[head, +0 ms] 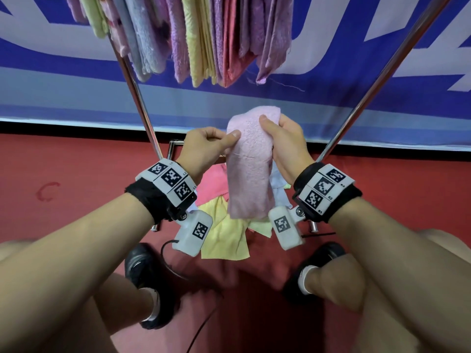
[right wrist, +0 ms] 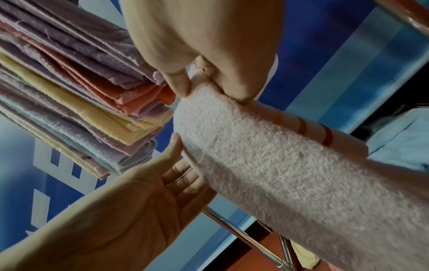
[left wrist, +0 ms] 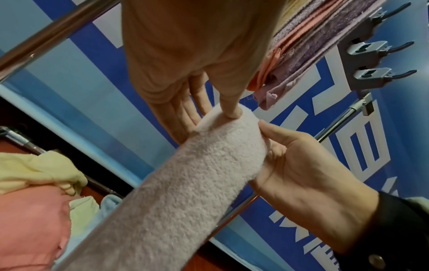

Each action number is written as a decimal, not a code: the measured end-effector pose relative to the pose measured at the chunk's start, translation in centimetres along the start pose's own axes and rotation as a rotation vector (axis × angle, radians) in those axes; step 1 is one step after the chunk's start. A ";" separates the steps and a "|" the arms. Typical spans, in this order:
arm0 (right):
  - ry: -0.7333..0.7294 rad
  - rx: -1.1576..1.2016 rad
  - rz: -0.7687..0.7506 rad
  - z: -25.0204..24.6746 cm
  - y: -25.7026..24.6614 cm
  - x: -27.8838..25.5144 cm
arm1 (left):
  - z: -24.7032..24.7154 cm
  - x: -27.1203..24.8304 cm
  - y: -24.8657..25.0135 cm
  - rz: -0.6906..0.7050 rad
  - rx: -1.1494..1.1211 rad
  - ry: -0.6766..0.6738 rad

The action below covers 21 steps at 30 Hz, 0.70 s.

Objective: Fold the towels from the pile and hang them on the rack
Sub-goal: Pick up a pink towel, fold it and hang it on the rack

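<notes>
**Pink towel held up between both hands, below the loaded rack**

Person stands facing a blue and white banner (head: 76,80), arms out in front. Each wrist carries a black strap with grey marker blocks.

Pink towel (head: 251,164): folded into a long narrow strip, hanging down from the hands, clear of the floor. Its top end sits between the two hands; its lower end dangles above the pile.

Right hand (head: 285,143): clamped on the towel's upper right edge, thumb across the front, fingers curled round behind. The right wrist view shows thumb and fingers pinching the very top of the fold.

Left hand (head: 206,146): pinching the left edge of the same towel a little lower down, thumb tip pressed on the front face. The left wrist view shows the fingers lying behind the cloth.

Rack (head: 142,105): two shiny metal legs slant up on either side of the hands. Above them hangs a packed row of folded towels (head: 204,39) in purple, yellow, salmon, pale blue and green, side by side. The held towel is below that row and apart from it.

Pile (head: 224,233): loose towels on the red floor (head: 63,200) between the rack's legs, yellow on top nearest the person, pink and pale blue behind it.

Black shoes (head: 142,271) show at the bottom, either side of a dark cable
</notes>
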State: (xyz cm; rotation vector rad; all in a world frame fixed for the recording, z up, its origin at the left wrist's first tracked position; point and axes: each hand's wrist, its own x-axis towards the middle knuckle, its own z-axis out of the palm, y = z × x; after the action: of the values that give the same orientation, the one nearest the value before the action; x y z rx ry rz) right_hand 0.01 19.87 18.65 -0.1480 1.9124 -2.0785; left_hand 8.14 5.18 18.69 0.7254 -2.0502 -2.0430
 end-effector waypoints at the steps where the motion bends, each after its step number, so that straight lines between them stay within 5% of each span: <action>1: -0.012 0.023 0.006 0.0 0.0 -0.1 | 0.0 0.1 -0.1 -0.002 -0.010 0.019; 9: -0.056 0.100 -0.022 0.1 -0.5 -0.4 | 0.1 0.3 -0.2 0.058 0.068 -0.168; 16: 0.025 -0.003 -0.084 -0.5 -0.8 0.4 | 0.5 0.1 0.2 0.046 0.053 -0.098; 21: 0.030 -0.010 -0.090 -0.9 -1.3 0.9 | 0.9 0.0 0.1 0.006 -0.008 -0.238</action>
State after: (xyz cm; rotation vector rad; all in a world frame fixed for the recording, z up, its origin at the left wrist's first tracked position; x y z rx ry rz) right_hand -1.29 20.55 19.71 -0.2092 1.9678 -2.1408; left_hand 7.73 5.94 18.76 0.4939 -2.1591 -2.2274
